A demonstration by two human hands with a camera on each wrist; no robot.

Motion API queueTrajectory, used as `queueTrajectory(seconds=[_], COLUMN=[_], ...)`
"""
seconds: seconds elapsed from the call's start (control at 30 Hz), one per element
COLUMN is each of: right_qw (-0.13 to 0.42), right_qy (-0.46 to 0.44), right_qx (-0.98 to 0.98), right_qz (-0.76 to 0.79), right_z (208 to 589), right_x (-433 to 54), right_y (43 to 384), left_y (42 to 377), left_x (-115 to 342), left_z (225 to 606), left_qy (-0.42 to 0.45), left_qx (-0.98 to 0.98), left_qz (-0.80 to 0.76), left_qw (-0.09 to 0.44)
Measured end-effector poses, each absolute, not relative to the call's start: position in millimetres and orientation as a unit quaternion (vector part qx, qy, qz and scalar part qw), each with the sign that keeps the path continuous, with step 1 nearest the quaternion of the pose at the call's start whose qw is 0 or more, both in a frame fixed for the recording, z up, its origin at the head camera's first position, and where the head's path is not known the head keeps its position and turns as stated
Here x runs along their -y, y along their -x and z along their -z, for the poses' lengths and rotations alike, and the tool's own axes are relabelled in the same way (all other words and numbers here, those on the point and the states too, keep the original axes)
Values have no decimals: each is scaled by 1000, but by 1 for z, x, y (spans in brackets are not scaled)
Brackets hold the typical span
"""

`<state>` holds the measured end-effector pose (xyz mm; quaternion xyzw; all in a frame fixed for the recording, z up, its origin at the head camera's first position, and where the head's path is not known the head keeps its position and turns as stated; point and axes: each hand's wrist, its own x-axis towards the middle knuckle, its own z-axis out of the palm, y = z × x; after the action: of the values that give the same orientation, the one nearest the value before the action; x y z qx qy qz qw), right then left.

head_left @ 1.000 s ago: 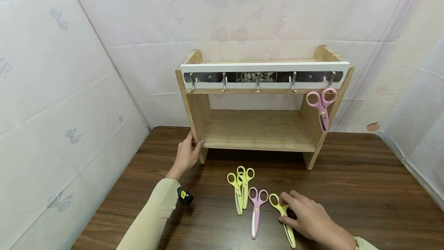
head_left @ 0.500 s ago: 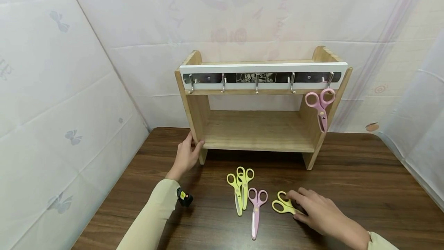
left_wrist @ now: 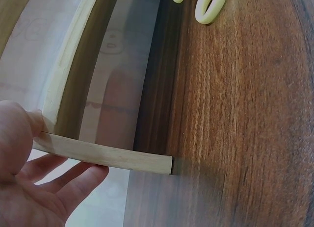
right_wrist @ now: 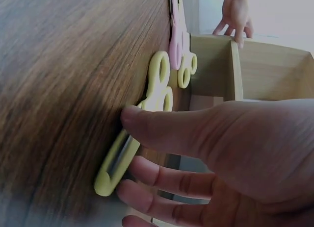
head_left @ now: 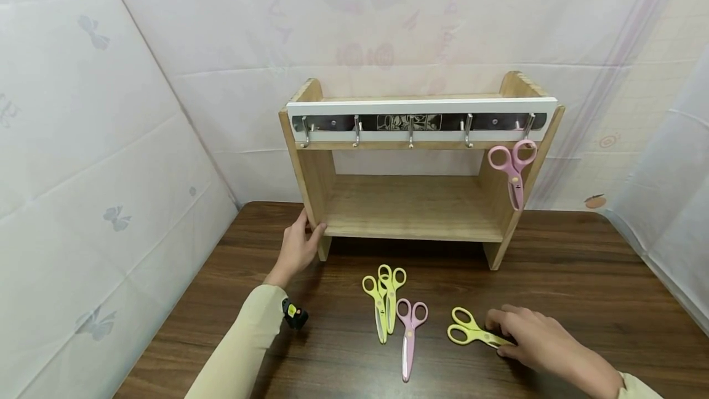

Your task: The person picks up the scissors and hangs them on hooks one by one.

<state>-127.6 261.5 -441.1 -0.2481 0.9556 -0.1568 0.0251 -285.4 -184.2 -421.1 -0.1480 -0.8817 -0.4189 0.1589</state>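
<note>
My left hand [head_left: 295, 250] grips the left side panel of a small wooden shelf [head_left: 415, 205]. In the left wrist view the thumb is on one face of the panel [left_wrist: 108, 155], the fingers on the other. At front right, my right hand [head_left: 534, 334] pinches the blades of yellow scissors [head_left: 474, 329], which lie slanted with handles to the left. In the right wrist view the thumb crosses the blade, the fingers on its far side. Pink scissors [head_left: 410, 332] and two overlapping yellow scissors [head_left: 380, 306] lie further left on the table.
A white rail [head_left: 421, 106] with several metal hooks [head_left: 468, 131] runs along the shelf's upper front. Other pink scissors [head_left: 515, 178] hang from its rightmost hook. The dark wooden table [head_left: 598, 276] backs onto patterned white cloth [head_left: 221, 29].
The right hand has moved right, from the yellow scissors' handles to their blades. Those scissors have turned from blades toward me to blades pointing right. The left hand has stayed on the shelf.
</note>
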Motion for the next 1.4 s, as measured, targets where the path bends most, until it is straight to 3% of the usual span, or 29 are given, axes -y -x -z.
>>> queueTrajectory(seconds=[0.57, 0.87, 1.17, 1.4], right_qw=[59, 31, 40, 19], right_qy=[233, 211, 204, 228], right_qx=[-954, -962, -965, -963], right_qz=[181, 170, 158, 140], right_z=[441, 444, 441, 431], right_x=[-263, -262, -263, -269], right_y=[130, 130, 132, 135], left_y=[287, 286, 287, 283], left_x=[185, 185, 184, 182], left_z=[421, 422, 422, 419], left_qy=[151, 155, 152, 138], left_qx=[885, 881, 883, 883], left_qz=[408, 417, 411, 423], left_qw=[163, 161, 169, 146])
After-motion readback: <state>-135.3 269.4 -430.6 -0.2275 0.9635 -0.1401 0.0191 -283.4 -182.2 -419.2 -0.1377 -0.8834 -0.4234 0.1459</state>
